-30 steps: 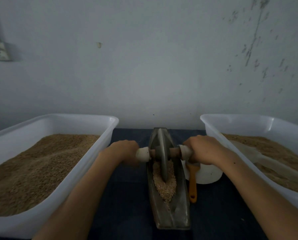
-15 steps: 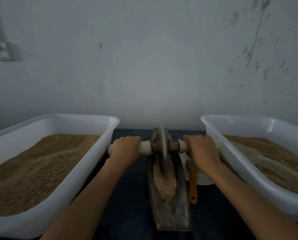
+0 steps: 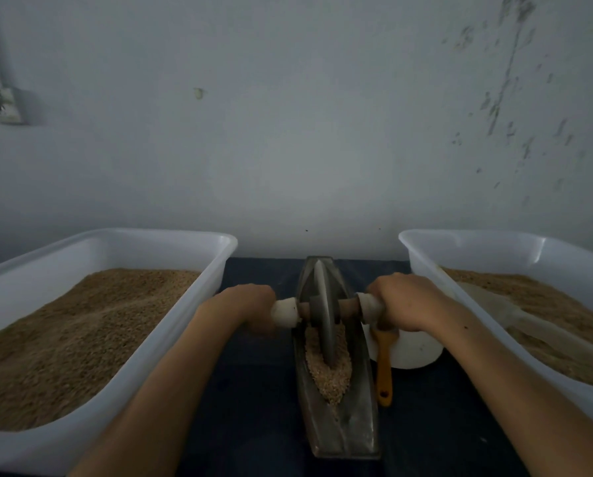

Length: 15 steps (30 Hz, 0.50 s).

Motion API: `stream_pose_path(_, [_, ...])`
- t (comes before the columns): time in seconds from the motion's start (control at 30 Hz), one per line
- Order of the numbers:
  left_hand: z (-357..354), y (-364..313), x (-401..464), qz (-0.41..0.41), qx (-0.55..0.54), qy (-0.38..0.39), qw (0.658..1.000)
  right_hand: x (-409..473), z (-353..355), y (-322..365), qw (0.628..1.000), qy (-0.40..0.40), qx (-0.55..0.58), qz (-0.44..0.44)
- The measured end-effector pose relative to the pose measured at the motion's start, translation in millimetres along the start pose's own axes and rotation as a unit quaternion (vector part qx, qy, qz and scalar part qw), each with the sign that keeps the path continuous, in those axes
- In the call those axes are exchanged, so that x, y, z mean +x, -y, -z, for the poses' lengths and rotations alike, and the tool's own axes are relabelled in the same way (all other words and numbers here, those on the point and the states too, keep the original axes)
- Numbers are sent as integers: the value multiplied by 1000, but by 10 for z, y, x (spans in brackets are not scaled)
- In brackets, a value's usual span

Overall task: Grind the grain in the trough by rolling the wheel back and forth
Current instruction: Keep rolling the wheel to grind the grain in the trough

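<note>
The wheel (image 3: 324, 315), standing in the grain (image 3: 329, 368) mid-trough (image 3: 343, 432) at 6 o'clock, looks heavy, rigid metal, best held as now: left hand (image 3: 245, 309) and right hand (image 3: 405, 302) curled round the axle's pale ends.

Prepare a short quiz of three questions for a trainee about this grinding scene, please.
1. True or false: both hands grip the axle handles of the grinding wheel.
2. What lies on the table right of the metal trough? A) a knife B) an orange-handled brush C) a spoon
3. Fill in: the grain in the trough lies mostly at its ___ half.

Key: 1 true: left hand, right hand. 2 B: orange-handled brush. 3 near.
</note>
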<state>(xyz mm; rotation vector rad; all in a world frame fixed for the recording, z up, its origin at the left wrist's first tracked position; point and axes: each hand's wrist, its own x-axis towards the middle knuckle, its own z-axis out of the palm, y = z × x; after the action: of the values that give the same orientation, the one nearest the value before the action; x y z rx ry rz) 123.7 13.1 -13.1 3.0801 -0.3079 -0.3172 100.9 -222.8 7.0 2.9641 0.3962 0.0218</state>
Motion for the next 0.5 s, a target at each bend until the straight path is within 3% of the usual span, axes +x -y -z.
stream_pose_path(0.17, [15,-47,-37,1,14,-42,999,28,-50,18,999,-39,0,-17])
stream_pose_path(0.37, [-34,-151,-60,10,76,-222,972,30,-212,33,982,-178,27,-49])
stream_pose_path(0.5, [-37,-163,-49,5,95,-233,968,24,-231,4,984,-169,41,-47])
